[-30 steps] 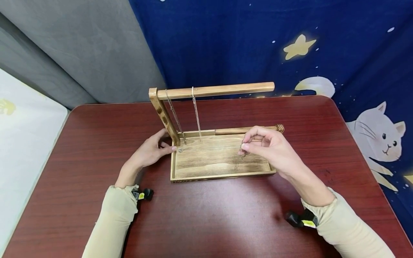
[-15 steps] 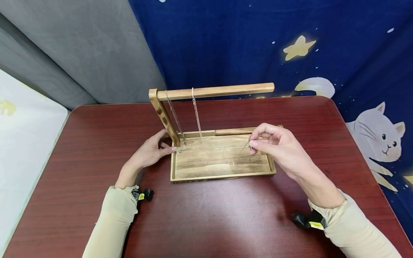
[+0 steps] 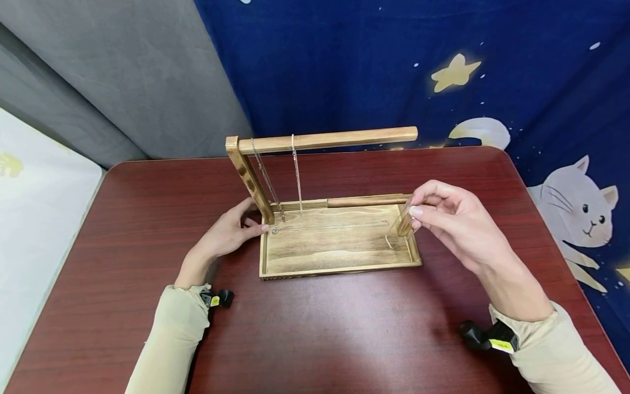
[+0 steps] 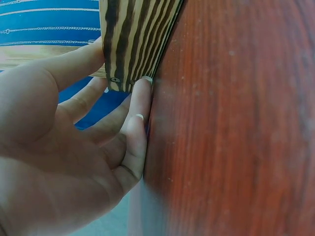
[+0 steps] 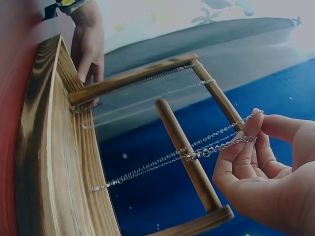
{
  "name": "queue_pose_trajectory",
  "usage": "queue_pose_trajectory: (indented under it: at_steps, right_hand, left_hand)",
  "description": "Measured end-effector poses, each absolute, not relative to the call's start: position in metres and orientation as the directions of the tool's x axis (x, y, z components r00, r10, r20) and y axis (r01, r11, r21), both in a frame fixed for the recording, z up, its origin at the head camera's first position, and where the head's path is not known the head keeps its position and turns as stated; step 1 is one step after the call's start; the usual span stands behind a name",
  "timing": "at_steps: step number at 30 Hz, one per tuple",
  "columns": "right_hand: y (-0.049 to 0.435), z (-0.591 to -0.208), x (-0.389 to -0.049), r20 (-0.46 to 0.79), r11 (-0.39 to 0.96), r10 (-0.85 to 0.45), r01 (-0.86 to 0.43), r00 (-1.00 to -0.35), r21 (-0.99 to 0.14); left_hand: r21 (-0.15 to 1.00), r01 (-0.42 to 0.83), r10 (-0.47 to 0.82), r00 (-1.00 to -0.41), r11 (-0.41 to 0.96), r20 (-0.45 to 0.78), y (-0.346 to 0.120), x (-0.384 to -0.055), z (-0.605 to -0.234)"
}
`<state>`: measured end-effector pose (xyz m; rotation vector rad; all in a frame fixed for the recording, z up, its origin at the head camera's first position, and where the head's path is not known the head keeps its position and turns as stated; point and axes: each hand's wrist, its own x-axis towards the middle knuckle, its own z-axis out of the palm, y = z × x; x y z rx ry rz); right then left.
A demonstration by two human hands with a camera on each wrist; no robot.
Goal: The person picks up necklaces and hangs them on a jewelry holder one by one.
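Note:
A wooden jewelry stand has a tray [image 3: 339, 269], a high bar [image 3: 344, 138] on a left post [image 3: 252, 183], and a lower bar [image 3: 369, 202] at the right. My left hand [image 3: 228, 232] grips the tray's left end, thumb on the rim; the left wrist view shows its fingers at the striped wood [image 4: 135, 39]. Thumb and fingers of my right hand [image 3: 455, 224] pinch a silver chain necklace [image 5: 211, 150] beyond the lower bar's free end [image 5: 161, 104]. Its strands slant past that bar in the right wrist view, their lower end near the tray.
Two chain necklaces hang from the high bar: a darker one [image 3: 266, 175] by the post and a lighter one [image 3: 296, 169]. Another thin chain [image 3: 339, 225] lies along the tray floor. The reddish table [image 3: 315, 328] surrounds the stand, with a blue curtain [image 3: 344, 65] behind.
My right hand has moved to the right with the necklace, from over the tray to past its right end. The left hand has stayed in place.

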<state>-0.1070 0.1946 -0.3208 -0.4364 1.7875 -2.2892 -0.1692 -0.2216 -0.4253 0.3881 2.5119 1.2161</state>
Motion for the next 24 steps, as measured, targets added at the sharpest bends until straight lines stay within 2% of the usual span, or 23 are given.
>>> queue_pose_trajectory:
  at_steps: [15, 19, 24]
  right_hand:
    - [0.224, -0.323, -0.109, 0.124, -0.404, -0.303, 0.010, -0.945, -0.915]
    - [0.232, -0.320, -0.111, 0.134, -0.410, -0.299, 0.000, -0.945, -0.912]
    - [0.241, -0.321, -0.119, 0.149, -0.499, -0.313, 0.029, -0.938, -0.866]
  left_hand:
    - [0.797, 0.086, 0.372, -0.911, 0.598, -0.181, -0.221, -0.169, -0.425]
    - [0.795, 0.093, 0.377, -0.909, 0.599, -0.178, -0.221, -0.169, -0.425]
    - [0.802, 0.105, 0.384, -0.909, 0.588, -0.162, -0.221, -0.170, -0.426]
